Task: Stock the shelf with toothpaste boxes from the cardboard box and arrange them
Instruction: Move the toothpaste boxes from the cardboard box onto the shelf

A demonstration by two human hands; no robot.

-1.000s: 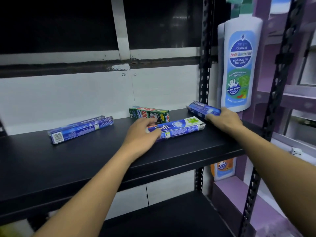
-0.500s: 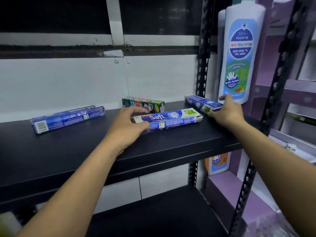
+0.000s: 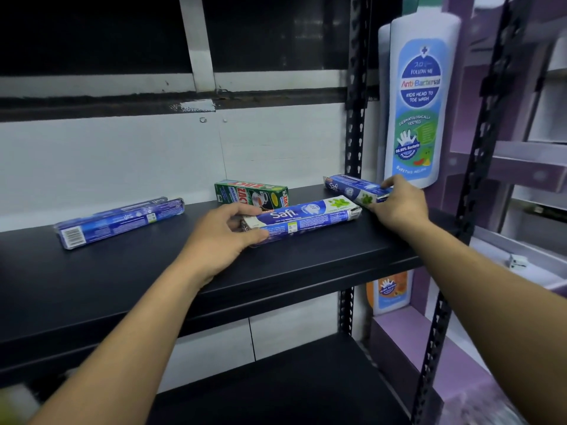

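Head view: near the shelf's front edge the Safi box, long axis running left-right, is gripped at its left end by the left hand, while a second box at the right edge is pinched by the right hand.

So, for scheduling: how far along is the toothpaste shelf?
On the black shelf already: blue boxes at left, a green box behind. In hand: left hand grips the middle Safi box, right hand holds the right-end box. Left: aligning them; cardboard box unseen.
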